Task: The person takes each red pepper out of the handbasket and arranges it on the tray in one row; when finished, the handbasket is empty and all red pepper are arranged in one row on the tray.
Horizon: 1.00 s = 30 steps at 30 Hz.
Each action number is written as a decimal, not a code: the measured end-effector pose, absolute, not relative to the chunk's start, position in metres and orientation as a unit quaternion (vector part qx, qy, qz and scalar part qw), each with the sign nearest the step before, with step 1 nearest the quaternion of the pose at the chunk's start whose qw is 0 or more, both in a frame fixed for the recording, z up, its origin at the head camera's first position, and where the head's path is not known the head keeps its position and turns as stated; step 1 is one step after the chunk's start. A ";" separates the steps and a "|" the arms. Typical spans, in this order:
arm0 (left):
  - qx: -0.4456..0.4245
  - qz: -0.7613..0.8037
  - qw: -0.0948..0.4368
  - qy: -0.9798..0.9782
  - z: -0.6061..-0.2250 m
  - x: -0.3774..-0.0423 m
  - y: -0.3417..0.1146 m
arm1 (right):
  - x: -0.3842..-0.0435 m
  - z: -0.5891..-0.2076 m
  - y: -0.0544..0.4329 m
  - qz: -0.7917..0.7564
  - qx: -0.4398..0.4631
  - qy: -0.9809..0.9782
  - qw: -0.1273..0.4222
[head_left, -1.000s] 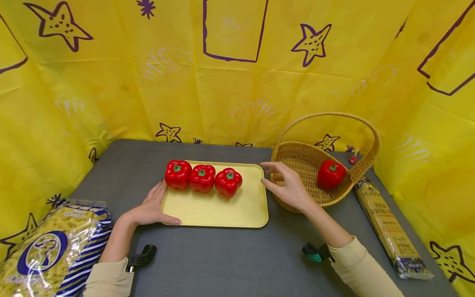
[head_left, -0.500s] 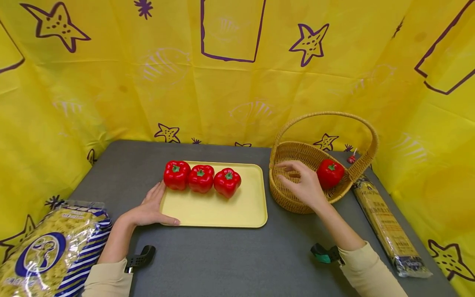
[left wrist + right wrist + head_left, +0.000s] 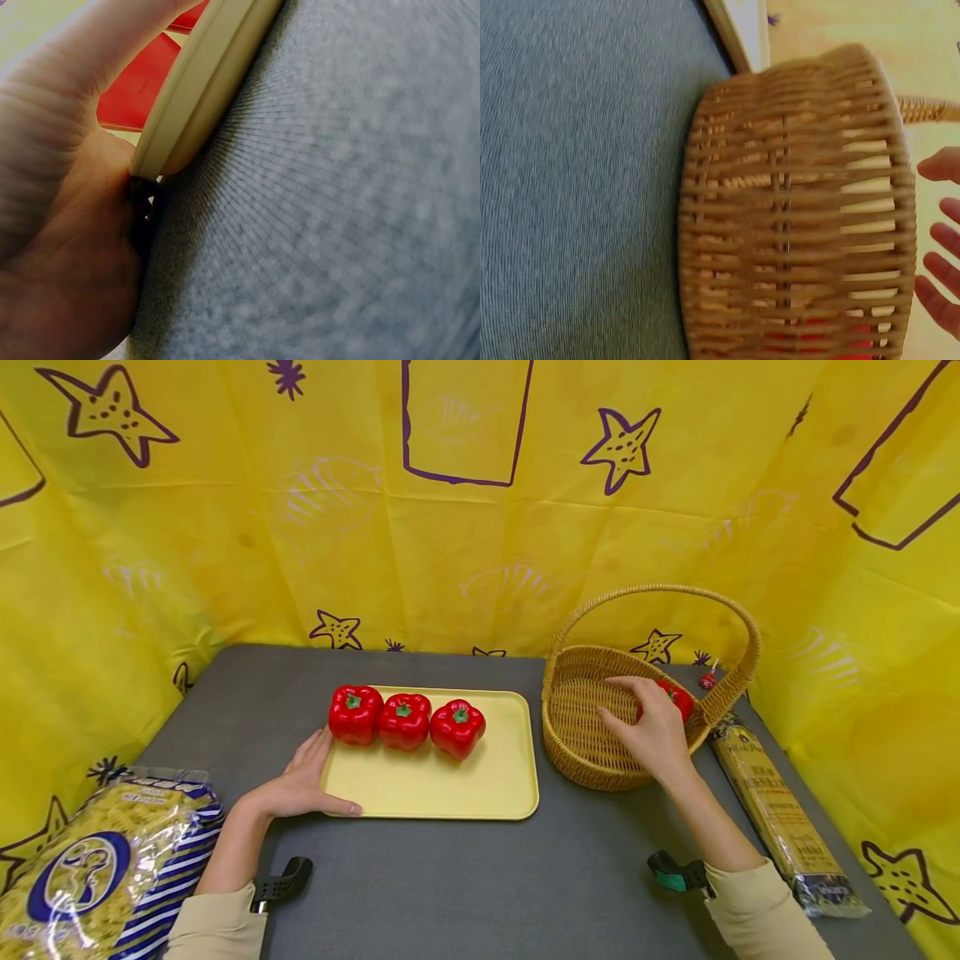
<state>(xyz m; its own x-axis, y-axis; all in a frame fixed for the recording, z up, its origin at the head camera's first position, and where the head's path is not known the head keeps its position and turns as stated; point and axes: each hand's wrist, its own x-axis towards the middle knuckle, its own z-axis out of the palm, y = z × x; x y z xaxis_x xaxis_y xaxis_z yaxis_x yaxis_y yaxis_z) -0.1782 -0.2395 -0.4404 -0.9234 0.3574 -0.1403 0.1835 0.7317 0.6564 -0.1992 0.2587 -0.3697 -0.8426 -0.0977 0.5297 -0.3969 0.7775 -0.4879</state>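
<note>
Three red bell peppers, the left one point(image 3: 355, 715), middle one point(image 3: 404, 722) and right one point(image 3: 457, 729), stand in a row on a pale yellow tray point(image 3: 427, 792). My left hand point(image 3: 294, 787) rests against the tray's left side, fingers along that edge and thumb at the near corner. In the left wrist view the tray rim point(image 3: 191, 94) meets the hand. My right hand point(image 3: 651, 727) is over the wicker basket point(image 3: 573, 758), fingers spread and holding nothing. It partly hides another red bell pepper point(image 3: 679, 700) inside. The right wrist view shows fingertips point(image 3: 939, 166) just above the basket rim.
The basket's tall handle point(image 3: 660, 587) arches over it. A spaghetti packet point(image 3: 780, 814) lies along the right, with a small red wrapped item point(image 3: 708, 679) behind it. A large pasta bag point(image 3: 82, 868) fills the near left. Yellow patterned cloth point(image 3: 465, 527) surrounds the table.
My right hand has moved right, from the tray's right edge across the basket to the pepper in it, which it now partly covers. My left hand has stayed at the tray.
</note>
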 end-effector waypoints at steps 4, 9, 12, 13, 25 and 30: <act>0.147 0.337 0.127 0.921 -0.440 -0.178 -0.239 | -0.201 -0.369 0.266 0.288 0.122 -0.915 0.253; 0.150 0.338 0.122 0.921 -0.441 -0.179 -0.239 | -0.203 -0.371 0.276 0.269 0.113 -0.920 0.262; 0.151 0.338 0.120 0.921 -0.441 -0.178 -0.239 | -0.203 -0.371 0.281 0.255 0.100 -0.925 0.263; 0.151 0.338 0.120 0.921 -0.441 -0.178 -0.239 | -0.203 -0.371 0.283 0.248 0.096 -0.927 0.264; 0.151 0.337 0.120 0.922 -0.440 -0.178 -0.239 | -0.210 -0.375 0.307 0.203 0.046 -0.957 0.202; 0.149 0.336 0.122 0.922 -0.441 -0.178 -0.239 | -0.213 -0.375 0.313 0.196 0.036 -0.966 0.167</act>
<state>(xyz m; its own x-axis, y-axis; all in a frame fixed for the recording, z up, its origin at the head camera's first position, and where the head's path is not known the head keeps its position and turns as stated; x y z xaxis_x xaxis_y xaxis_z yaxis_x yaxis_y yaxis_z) -0.1779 -0.2394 -0.4405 -0.9259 0.3568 -0.1242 0.1931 0.7295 0.6562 -0.2126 0.3133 -0.3754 -0.9414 -0.0035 0.3371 -0.1348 0.9204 -0.3669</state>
